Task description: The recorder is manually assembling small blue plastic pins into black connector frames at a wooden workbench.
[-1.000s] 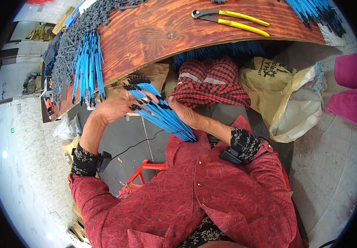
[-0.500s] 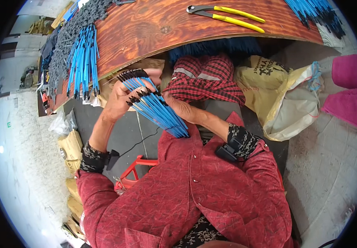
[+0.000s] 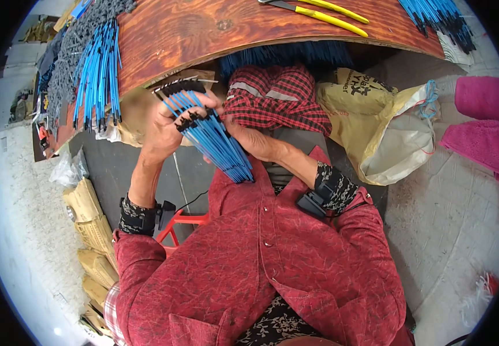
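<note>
A bundle of thin blue rods with black ends (image 3: 217, 147) slants in front of my chest, its lower end against my red jacket. My left hand (image 3: 167, 124) is closed round the bundle's upper left side, with fingers across the rods. On the other side my right hand (image 3: 248, 140) grips the same bundle; most of its fingers are hidden behind the rods. The black tips form two staggered rows near my left hand, so part of the bundle sits higher than the rest.
On the wooden table (image 3: 174, 40) lie yellow-handled pliers (image 3: 333, 18), more blue rods (image 3: 98, 75) and a heap of grey pieces (image 3: 70, 75). Below are a checked red cloth (image 3: 278, 98), a pale sack (image 3: 399, 138) and a red plastic stool (image 3: 189, 219).
The whole view has shifted slightly, so the table sits a little higher and further left. Both hands keep hold of the rods, whose two rows of tips remain staggered.
</note>
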The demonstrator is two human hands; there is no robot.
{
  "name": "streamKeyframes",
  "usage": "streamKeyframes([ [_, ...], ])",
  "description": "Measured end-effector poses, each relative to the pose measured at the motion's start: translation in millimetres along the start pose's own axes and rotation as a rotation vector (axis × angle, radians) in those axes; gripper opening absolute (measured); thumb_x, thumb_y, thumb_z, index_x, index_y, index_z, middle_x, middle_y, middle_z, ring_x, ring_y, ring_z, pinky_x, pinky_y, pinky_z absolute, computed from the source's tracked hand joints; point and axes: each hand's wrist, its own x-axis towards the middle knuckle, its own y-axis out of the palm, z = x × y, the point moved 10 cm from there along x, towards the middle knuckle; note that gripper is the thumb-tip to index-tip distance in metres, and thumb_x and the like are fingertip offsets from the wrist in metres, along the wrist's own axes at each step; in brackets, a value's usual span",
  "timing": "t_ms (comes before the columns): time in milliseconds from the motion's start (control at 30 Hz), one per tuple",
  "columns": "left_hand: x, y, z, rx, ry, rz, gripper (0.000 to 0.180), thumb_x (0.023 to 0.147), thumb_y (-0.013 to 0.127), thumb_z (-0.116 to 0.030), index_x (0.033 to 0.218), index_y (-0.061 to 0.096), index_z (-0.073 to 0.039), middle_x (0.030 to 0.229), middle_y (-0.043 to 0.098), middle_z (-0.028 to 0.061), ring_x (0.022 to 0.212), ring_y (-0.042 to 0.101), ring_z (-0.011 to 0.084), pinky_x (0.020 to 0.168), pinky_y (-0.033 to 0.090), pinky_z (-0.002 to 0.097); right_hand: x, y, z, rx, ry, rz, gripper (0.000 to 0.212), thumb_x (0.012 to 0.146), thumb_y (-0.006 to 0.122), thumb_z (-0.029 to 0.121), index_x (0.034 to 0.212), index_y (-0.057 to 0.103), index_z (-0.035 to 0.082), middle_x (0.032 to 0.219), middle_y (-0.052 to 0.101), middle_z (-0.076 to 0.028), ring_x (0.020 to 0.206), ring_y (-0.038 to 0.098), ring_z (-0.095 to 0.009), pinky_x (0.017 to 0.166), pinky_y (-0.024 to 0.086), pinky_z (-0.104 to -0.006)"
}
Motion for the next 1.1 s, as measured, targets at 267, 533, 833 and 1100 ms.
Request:
streamKeyframes([
  [267, 1, -4, 7, 0.067, -0.006, -0.073, 0.022, 0.098, 0.056, -0.005, 0.116, 0.068, 0.0, 0.111, 0.072, 0.0099, 0.097, 0.07, 0.0182, 0.08, 0.058, 0.0298, 18, 13, 37, 0.128, -0.219, 0.089, 0.083, 0.101, 0.022, 0.07, 0.138, 0.055, 0.005, 0.121, 0.066, -0.012, 0.115, 0.063, -0.02, 0.104, 0.048, -0.034],
  [533, -1, -1, 3, 0.179, 0.13, -0.132, 0.031, 0.095, 0.057, -0.003, 0.125, 0.067, -0.001, 0.116, 0.073, 0.0115, 0.101, 0.073, 0.0192, 0.076, 0.06, 0.0281, 16, 6, 31, -0.054, -0.096, -0.002, 0.096, 0.088, 0.023, 0.083, 0.133, 0.055, 0.005, 0.108, 0.068, -0.014, 0.102, 0.069, -0.024, 0.09, 0.057, -0.038],
  [833, -4, -2, 5, 0.122, 0.184, -0.21, 0.031, 0.093, 0.059, 0.0, 0.124, 0.066, -0.001, 0.111, 0.073, 0.0111, 0.099, 0.072, 0.0206, 0.086, 0.057, 0.0321, 17, -12, 41, -0.387, -0.176, -0.107, 0.057, 0.106, 0.046, 0.052, 0.136, 0.054, 0.005, 0.102, 0.06, 0.001, 0.093, 0.057, -0.009, 0.082, 0.049, -0.0268],
  [1100, 3, -4, 11, 0.101, 0.074, -0.08, 0.037, 0.095, 0.06, -0.003, 0.132, 0.058, 0.001, 0.117, 0.068, 0.0127, 0.104, 0.068, 0.0203, 0.091, 0.056, 0.0335, 26, -13, 33, -0.261, -0.078, -0.143, 0.054, 0.103, 0.056, 0.05, 0.137, 0.053, 0.009, 0.102, 0.069, -0.003, 0.087, 0.063, -0.007, 0.073, 0.053, -0.024],
])
